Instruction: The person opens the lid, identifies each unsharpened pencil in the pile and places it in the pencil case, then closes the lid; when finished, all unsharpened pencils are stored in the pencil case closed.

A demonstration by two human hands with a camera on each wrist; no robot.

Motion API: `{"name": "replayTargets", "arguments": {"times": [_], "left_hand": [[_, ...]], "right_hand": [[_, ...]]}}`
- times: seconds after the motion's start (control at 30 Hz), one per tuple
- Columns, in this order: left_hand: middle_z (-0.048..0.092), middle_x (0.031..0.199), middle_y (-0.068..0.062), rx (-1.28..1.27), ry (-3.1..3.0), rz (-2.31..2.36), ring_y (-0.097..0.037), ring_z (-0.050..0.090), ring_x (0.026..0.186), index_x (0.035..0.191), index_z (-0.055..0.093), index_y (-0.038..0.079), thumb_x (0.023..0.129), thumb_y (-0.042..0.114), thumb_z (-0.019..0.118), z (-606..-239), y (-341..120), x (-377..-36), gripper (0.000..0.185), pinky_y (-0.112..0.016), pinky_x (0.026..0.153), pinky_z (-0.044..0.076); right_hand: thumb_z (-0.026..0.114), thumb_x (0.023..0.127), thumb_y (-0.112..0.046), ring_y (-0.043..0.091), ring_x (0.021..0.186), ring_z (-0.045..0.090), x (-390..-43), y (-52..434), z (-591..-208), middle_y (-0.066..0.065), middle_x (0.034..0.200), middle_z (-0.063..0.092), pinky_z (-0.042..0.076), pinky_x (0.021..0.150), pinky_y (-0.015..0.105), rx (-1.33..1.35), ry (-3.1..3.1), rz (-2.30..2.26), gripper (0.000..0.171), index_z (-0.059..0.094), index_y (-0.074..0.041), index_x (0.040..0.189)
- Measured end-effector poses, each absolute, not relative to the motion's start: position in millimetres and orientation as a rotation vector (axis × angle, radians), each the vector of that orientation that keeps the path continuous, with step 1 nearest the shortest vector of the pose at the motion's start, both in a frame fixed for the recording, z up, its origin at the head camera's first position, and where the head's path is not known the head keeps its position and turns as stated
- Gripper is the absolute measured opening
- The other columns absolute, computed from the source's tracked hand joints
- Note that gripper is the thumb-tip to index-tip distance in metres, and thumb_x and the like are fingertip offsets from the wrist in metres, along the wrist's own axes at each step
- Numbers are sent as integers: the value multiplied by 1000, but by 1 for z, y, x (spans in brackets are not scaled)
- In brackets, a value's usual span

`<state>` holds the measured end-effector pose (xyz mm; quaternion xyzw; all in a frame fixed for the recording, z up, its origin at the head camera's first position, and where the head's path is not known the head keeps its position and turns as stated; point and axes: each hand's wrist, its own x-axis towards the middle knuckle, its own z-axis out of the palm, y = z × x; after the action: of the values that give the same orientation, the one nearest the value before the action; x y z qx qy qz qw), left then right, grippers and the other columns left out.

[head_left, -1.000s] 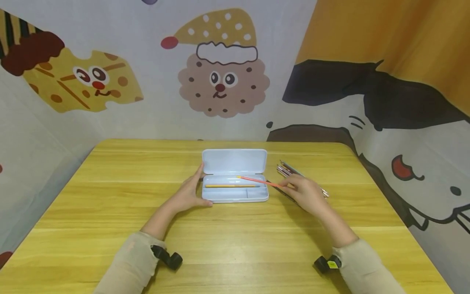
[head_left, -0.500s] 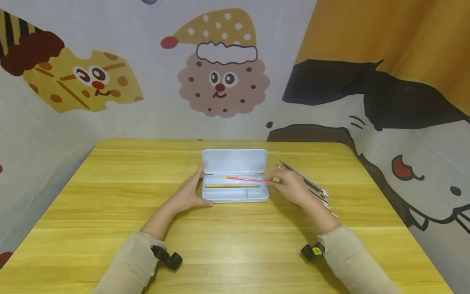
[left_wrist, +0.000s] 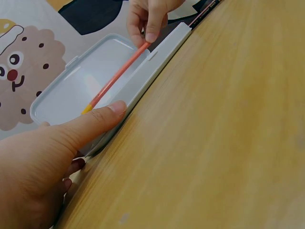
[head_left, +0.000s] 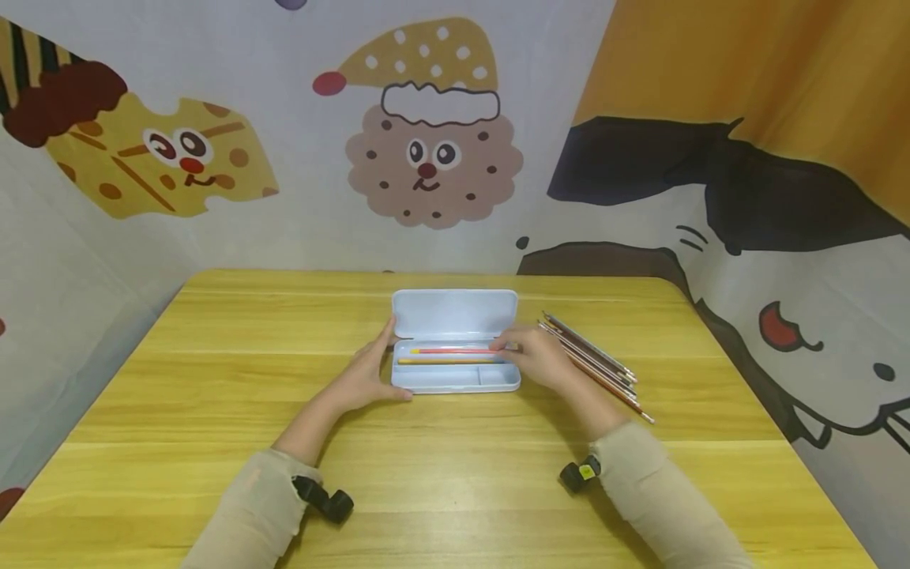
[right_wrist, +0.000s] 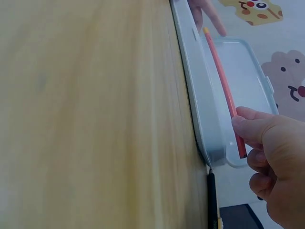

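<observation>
An open pale blue plastic pencil case (head_left: 455, 363) lies near the middle of the yellow wooden table (head_left: 455, 474), its lid (head_left: 455, 313) standing up on the far side. The person's right hand (head_left: 535, 362) sits at the right end of the case, thumb and fingers pinched round the end of a thin red-orange pencil (head_left: 455, 350); the pencil lies lengthwise along the far part of the case's tray, and from the right wrist view it looks raised a little above the tray floor, though whether its far tip touches the plastic cannot be told. Just nearer in the same tray lies a yellow pencil (head_left: 448, 361), parallel to the red-orange one. The person's left hand (head_left: 366, 373) rests against the left end of the case, fingers fairly straight and only loosely bent, the thumb laid along the near left corner and the fingertips reaching up to the left edge of the lid; it steadies the case without clasping it. To the right of the case, just beyond the right hand, a loose bundle of coloured pencils (head_left: 593, 361) lies on the table, slanting away toward the table's near right. Both forearms wear beige sleeves (head_left: 249, 506), each with a small black device at the wrist.
</observation>
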<state>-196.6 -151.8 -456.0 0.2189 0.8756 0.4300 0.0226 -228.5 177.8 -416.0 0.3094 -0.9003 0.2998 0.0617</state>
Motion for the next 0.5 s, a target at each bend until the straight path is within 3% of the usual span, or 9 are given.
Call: {"name": "replayTargets", "arguments": {"times": [0.5], "left_hand": [[46,140,-11,715,2714,1357,-32,31,135,154,-7,20,60,37,91,-456,-151,-195,137,-52,112,16]], "right_hand": [[74,84,-15,19,97,62,-236,160,-423,-5,99,69,49,86,39,910,-2795,878,12,75,-19,95]]}}
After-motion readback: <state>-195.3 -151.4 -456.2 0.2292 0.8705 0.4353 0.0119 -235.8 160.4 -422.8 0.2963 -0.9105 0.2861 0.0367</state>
